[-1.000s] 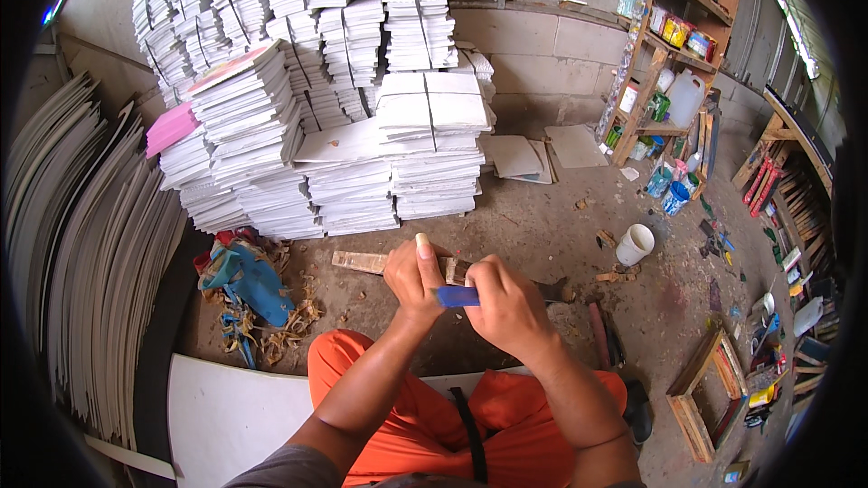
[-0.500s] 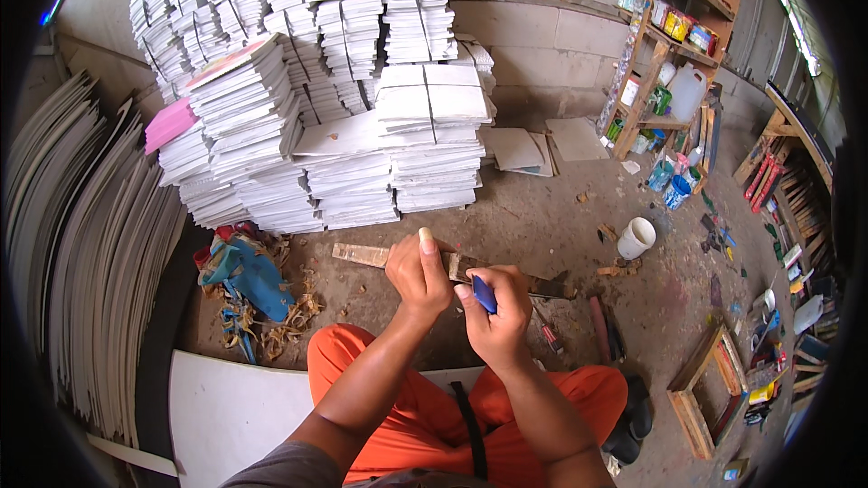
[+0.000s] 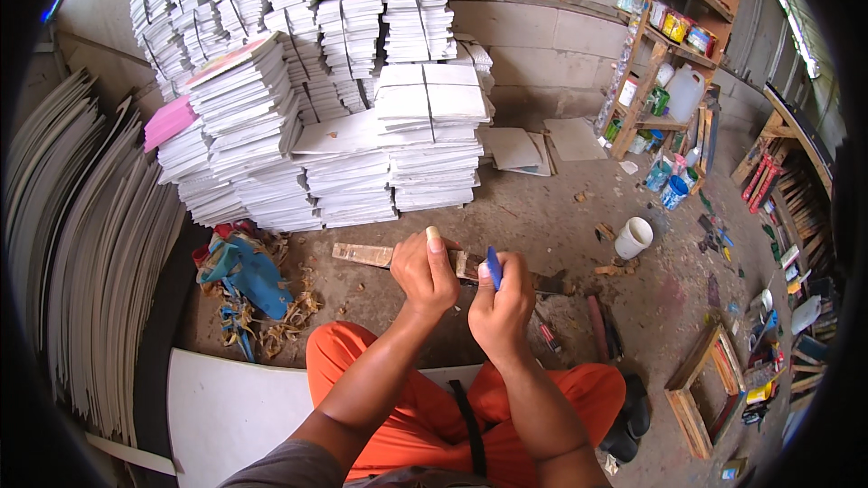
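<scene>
Narrow wooden bar (image 3: 363,256), scuffed pale brown at the left end, lying nearly crosswise, partly hidden at mid-length. Slim blue handle (image 3: 495,269), gripped near-upright beside the bar's right part, lower end hidden from view.

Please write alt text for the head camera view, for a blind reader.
The right hand holds a slim blue object; the left hand, thumb raised, covers part of a long brown wooden strip. Beyond stand tall stacks of white sheets.

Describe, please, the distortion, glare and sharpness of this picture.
Head view: the standing sheets at left bow, and the corners are black; head view: a light strip glares at upper right; head view: the left hand and right hand look fairly sharp.
</scene>
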The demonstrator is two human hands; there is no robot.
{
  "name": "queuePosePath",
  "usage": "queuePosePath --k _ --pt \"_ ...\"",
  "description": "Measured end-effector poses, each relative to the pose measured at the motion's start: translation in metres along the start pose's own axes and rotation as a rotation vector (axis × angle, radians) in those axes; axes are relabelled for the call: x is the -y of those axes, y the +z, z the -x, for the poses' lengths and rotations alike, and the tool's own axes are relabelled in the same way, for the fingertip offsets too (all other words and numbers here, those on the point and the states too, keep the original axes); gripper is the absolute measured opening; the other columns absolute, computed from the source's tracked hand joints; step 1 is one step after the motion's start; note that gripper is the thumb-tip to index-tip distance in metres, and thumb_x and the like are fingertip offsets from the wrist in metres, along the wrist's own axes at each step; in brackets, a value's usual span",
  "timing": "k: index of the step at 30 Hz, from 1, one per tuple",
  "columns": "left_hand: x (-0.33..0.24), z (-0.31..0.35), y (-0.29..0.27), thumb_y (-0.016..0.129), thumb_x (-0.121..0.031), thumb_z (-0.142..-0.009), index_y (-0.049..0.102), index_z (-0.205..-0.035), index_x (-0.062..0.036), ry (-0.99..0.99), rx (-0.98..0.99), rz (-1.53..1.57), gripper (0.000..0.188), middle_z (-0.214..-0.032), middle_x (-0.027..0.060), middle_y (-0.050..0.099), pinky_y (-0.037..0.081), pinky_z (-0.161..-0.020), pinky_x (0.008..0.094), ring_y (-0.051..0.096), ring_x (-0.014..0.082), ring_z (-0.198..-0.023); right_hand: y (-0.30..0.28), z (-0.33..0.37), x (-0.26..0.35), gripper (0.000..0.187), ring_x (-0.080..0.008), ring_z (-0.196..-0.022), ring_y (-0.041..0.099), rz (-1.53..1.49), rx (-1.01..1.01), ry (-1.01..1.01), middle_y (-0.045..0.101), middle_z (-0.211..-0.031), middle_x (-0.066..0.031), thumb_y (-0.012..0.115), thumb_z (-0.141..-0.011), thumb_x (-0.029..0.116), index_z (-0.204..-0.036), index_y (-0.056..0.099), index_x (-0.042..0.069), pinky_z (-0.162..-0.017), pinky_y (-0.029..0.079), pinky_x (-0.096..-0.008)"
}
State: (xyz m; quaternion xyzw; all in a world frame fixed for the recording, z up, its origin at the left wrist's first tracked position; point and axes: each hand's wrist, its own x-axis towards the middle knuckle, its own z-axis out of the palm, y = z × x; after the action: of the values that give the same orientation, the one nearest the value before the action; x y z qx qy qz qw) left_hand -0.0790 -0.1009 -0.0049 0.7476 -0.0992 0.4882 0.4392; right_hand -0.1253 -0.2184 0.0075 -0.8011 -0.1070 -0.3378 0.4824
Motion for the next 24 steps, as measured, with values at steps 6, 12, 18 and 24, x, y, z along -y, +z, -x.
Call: queuePosePath --k 6,12,18,24 --pt "0.004 0.002 -0.001 0.040 -0.021 -0.107 0.066 -0.069 -0.0055 -0.035 -0.028 -0.011 0.049 -0.062 0.0122 0.056 0.036 -0.059 0.0456 0.052 0.0346 -0.056 0.001 0.006 -0.019 0.017 -0.0249 -0.079 0.061 -0.353 0.019 0.260 0.062 -0.086 -0.0119 0.061 -0.106 0.018 -0.102 0.062 0.001 -0.073 0.048 -0.0413" --pt "0.012 0.005 0.000 0.040 -0.021 -0.107 0.065 -0.068 -0.0044 -0.037 -0.048 -0.017 0.050 -0.064 0.0136 0.056 0.036 -0.059 0.0459 0.052 0.0351 -0.056 0.015 0.030 -0.009 0.025 -0.0104 -0.084 0.051 -0.353 -0.162 0.141 0.058 -0.097 -0.0004 0.065 -0.106 0.022 -0.119 0.066 0.001 -0.074 0.043 -0.0262" --pt "0.004 0.004 -0.001 0.040 -0.020 -0.107 0.065 -0.066 -0.0044 -0.039 -0.030 -0.021 0.050 -0.062 0.0136 0.057 0.037 -0.059 0.0465 0.053 0.0358 -0.056 0.025 0.026 0.004 0.017 -0.0219 -0.077 0.055 -0.162 -0.241 0.146 0.058 -0.089 -0.0090 0.067 -0.103 0.016 -0.100 0.064 -0.001 -0.072 0.046 -0.0361" --pt "0.011 -0.003 -0.003 0.040 -0.018 -0.107 0.066 -0.066 -0.0047 0.016 -0.016 -0.037 0.051 -0.061 0.0130 0.058 0.037 -0.057 0.0456 0.053 0.0352 -0.054 0.010 0.012 0.000 0.018 -0.0381 -0.078 0.062 -0.051 -0.099 0.157 0.063 -0.087 -0.0164 0.070 -0.099 0.017 -0.098 0.061 0.002 -0.070 0.049 -0.0451"
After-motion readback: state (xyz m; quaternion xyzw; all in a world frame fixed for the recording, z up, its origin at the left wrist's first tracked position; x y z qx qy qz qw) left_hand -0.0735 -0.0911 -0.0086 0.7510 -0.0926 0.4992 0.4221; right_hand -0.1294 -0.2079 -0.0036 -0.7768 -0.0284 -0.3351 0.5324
